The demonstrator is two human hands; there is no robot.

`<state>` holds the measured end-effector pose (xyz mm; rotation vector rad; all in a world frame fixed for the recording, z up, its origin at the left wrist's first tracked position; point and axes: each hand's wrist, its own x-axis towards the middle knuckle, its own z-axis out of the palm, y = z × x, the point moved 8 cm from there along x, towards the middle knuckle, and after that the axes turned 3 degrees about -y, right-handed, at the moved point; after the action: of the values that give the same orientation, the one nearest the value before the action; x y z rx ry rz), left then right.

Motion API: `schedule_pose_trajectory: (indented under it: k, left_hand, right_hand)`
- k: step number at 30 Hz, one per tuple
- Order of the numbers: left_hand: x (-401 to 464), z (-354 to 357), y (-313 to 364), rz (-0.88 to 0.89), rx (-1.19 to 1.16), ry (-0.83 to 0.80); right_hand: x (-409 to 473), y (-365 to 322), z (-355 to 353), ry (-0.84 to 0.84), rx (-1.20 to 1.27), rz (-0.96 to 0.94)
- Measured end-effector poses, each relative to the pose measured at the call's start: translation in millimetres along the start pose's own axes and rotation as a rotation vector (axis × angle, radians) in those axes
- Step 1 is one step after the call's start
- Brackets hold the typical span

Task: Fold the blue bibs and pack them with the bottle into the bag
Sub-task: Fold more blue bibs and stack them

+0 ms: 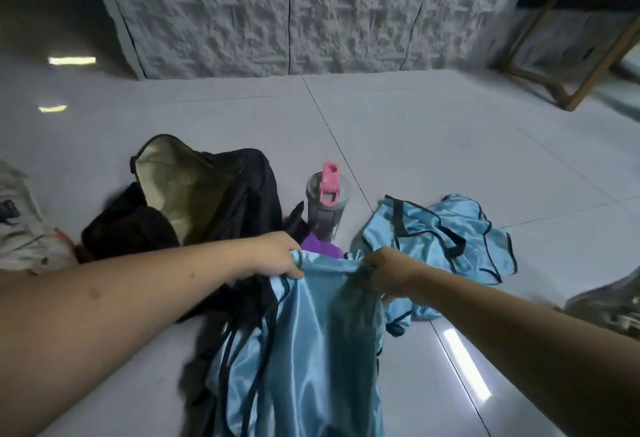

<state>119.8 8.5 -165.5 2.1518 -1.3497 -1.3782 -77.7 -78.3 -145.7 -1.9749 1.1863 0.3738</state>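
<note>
**Slippery bib in the air, bottle standing close behind**

Both hands are working the same bib (311, 332) right now: the left hand (277, 255) is pinching one end of its top edge, the right hand (384, 272) is clutching the other end, and the shiny blue cloth is hanging down toward the camera. Its lower part is lying over dark straps trailing from the black bag (207, 194), which is sitting open just behind the left hand, pale lining showing.

Here is where it is looking risky. That fabric is looking slick, so a loose pinch could be letting one corner slide out and the fold collapse. The dark straps under the hem could be getting caught up in the fold. And the bottle (327, 201), with its pink cap, is standing upright just beyond the hands, near enough that a swing of cloth or knuckles could be tipping it onto the tiled floor (450, 146).

The second bib (440, 239) is lying crumpled on the floor to the right, not yet folded.
</note>
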Motion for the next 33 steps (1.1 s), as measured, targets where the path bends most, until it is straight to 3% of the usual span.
schedule_pose_trajectory:
  k: [4,8,11,14,16,17,19,22,33]
  left_hand:
    - [25.8,0.2,-0.4,0.023,0.177,0.18]
    - [30.1,-9.3,-4.4,0.004,0.222,0.355]
    - [17.3,-8.9,8.8,-0.027,0.633,0.495]
    - [-8.5,17.3,47.8,0.269,0.913,0.667]
    - [-16.4,59.6,56.7,0.513,0.917,0.624]
    - [-15.9,79.5,48.3,0.509,0.926,0.54]
    - [-2.8,104.1,11.8,0.371,0.957,0.415]
    - [12.9,105.4,-38.2,0.229,0.938,0.337]
    - [10.3,99.5,-44.1,0.332,0.871,0.427]
  right_hand:
    - [27.9,9.9,0.8,0.128,-0.165,-0.007]
    - [46.6,15.1,-1.1,0.273,-0.113,-0.034]
    - [47.2,15.3,0.0,0.485,-0.217,-0.051]
    - [27.6,-10.4,22.8,0.673,-0.385,-0.321]
    - [20.8,-13.5,55.8,0.588,-0.467,-0.402]
    - [22.7,-9.2,76.1,0.471,-0.502,-0.361]
    - [27.2,10.2,102.8,0.307,-0.493,-0.235]
    - [29.3,20.0,110.7,0.295,-0.502,-0.2]
    - [45.5,26.5,122.1,0.163,-0.515,-0.206]
